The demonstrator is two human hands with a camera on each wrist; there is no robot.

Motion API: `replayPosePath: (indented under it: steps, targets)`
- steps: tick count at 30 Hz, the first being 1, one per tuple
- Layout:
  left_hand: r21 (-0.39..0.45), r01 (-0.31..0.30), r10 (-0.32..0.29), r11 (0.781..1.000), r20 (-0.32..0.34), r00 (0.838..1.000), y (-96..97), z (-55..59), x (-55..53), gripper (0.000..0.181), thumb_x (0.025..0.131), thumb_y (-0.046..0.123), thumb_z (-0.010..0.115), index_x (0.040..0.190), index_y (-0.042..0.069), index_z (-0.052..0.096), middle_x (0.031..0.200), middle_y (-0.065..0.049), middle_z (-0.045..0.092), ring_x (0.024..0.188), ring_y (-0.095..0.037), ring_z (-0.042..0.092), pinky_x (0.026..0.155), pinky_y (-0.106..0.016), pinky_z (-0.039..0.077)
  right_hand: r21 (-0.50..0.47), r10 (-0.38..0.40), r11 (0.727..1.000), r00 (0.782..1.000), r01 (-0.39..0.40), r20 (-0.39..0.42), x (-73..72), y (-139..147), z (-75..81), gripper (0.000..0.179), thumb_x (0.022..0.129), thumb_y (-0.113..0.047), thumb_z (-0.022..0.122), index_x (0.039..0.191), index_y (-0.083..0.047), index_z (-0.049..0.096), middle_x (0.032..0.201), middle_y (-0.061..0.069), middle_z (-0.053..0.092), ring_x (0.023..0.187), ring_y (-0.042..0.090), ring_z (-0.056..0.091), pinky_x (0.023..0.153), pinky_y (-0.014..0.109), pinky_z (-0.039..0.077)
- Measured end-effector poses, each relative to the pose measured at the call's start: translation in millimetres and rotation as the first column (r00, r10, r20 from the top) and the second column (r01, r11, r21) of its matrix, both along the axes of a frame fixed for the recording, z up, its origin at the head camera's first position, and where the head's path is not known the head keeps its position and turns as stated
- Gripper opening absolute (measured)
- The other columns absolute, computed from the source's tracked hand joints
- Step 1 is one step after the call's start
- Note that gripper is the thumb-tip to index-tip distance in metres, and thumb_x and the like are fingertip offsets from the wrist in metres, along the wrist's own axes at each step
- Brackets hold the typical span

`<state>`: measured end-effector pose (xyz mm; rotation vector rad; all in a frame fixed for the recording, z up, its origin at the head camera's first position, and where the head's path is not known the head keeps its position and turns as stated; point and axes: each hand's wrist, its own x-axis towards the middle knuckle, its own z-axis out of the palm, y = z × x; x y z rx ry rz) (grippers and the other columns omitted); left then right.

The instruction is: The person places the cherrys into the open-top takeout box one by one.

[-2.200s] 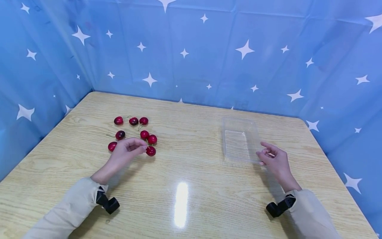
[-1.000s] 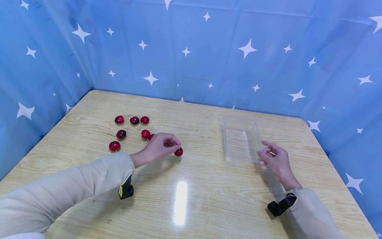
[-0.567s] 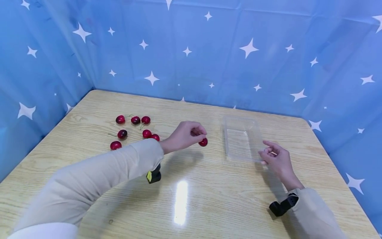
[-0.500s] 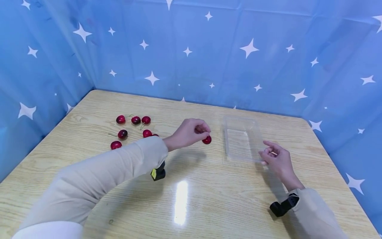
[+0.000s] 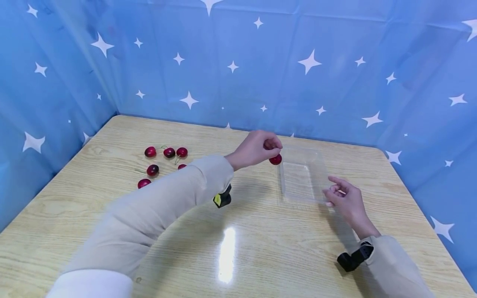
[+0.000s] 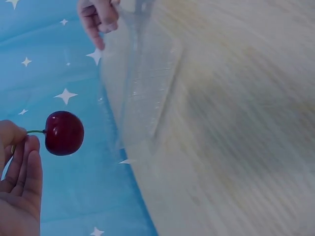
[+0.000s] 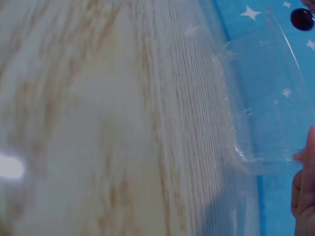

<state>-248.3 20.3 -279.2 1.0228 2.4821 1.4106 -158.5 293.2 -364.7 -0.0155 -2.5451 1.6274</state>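
Note:
My left hand (image 5: 258, 148) pinches the green stem of a dark red cherry (image 5: 275, 159) between thumb and fingertips. In the left wrist view the cherry (image 6: 64, 133) hangs off the fingertips on its stem. It is raised over the table at the left rim of a clear plastic container (image 5: 298, 178). Nothing lies inside that container. My right hand (image 5: 345, 199) grips the container's near right corner; in the right wrist view its thumb and fingers (image 7: 307, 182) sit at the wall.
Several cherries (image 5: 169, 152) with stems lie on the left of the wood-grain table (image 5: 261, 256); one cherry (image 5: 181, 167) is partly covered by the left sleeve (image 5: 179, 194). A blue star-patterned curtain (image 5: 261, 74) closes the back and sides.
My left hand took the cherry from the group at left, lifted it, and carried it right and away to the container's rim. The right hand and container stayed put.

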Motion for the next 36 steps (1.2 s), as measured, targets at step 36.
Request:
replayPosePath:
  steps: [36]
  targets:
    - [0.028, 0.01, -0.013, 1.0, 0.128, 0.992, 71.0, -21.9, -22.6, 0.006, 0.084, 0.005, 0.058, 0.085, 0.006, 0.064, 0.08, -0.001, 0.06, 0.074, -0.009, 0.055, 0.065, -0.015, 0.044, 0.048, -0.007, 0.999, 1.0, 0.007, -0.001, 0.5, -0.3, -0.4, 0.05, 0.085, -0.006, 0.057, 0.127, 0.012, 0.036, 0.073, -0.008, 0.048, 0.056, -0.001, 0.05, 0.053, 0.018, 0.048]
